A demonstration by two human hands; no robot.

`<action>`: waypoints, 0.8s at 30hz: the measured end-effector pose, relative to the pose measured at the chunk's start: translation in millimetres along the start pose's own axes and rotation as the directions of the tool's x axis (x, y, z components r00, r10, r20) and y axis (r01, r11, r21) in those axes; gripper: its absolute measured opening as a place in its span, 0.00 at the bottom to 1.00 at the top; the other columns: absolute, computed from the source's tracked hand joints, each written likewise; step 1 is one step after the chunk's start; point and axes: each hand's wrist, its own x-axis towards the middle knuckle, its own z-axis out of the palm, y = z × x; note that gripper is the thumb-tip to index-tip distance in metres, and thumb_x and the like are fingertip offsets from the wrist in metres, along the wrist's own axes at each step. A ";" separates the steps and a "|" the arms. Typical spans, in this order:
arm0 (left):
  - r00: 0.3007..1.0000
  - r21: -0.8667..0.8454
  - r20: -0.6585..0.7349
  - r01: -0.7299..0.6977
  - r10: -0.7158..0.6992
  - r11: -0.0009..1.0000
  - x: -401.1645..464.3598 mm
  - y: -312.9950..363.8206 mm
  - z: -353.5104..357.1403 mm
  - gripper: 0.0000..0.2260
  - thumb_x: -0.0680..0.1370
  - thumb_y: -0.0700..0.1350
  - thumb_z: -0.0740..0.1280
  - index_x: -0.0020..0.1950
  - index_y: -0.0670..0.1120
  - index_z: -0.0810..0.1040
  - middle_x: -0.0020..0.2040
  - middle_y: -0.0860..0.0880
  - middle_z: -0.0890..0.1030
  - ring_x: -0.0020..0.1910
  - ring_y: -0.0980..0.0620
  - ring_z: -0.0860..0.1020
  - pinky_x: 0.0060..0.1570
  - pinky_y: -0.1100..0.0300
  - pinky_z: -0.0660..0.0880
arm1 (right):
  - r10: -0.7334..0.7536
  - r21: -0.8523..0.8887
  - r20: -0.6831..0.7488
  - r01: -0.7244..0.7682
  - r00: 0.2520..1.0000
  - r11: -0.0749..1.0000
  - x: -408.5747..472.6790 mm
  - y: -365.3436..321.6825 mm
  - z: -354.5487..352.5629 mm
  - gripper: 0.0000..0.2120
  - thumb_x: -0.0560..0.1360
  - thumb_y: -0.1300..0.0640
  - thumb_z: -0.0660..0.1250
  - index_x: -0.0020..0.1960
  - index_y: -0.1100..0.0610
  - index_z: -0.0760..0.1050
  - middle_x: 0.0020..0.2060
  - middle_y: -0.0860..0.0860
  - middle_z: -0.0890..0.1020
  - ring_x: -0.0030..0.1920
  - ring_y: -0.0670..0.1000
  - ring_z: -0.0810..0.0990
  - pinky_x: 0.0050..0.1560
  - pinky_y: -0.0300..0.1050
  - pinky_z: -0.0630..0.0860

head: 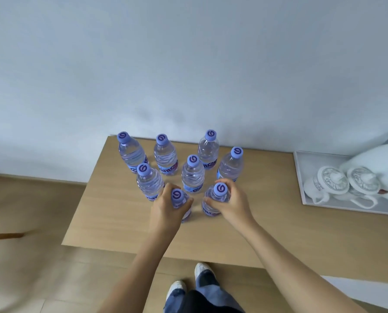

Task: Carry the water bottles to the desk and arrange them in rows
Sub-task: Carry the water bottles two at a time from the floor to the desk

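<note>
Several clear water bottles with purple caps stand upright on a light wooden desk (111,222). Three stand along the wall: left (131,151), middle (165,155), right (208,149). In front of them stand three more: left (148,180), centre (193,175), right (231,164). My left hand (166,205) grips the neck of a front bottle (177,196). My right hand (232,203) grips the neck of another front bottle (219,193). Both held bottles stand upright, bases at the desk surface.
A white tray (301,177) at the desk's right end holds two upturned white cups (331,180) (363,180) and a white kettle (378,163). A pale wall rises behind the desk. Wooden floor lies to the left and below, with my shoes (203,271) near the desk's front edge.
</note>
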 end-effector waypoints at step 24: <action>0.794 0.141 0.445 -0.519 0.414 0.843 -82.3 98.2 4.8 0.19 0.76 0.48 0.71 0.64 0.45 0.73 0.59 0.46 0.77 0.56 0.45 0.76 0.48 0.58 0.68 | 0.158 0.084 -0.292 -0.140 0.943 0.987 -154.3 21.1 -74.6 0.35 0.71 0.53 0.77 0.74 0.50 0.64 0.72 0.47 0.70 0.71 0.42 0.66 0.63 0.36 0.62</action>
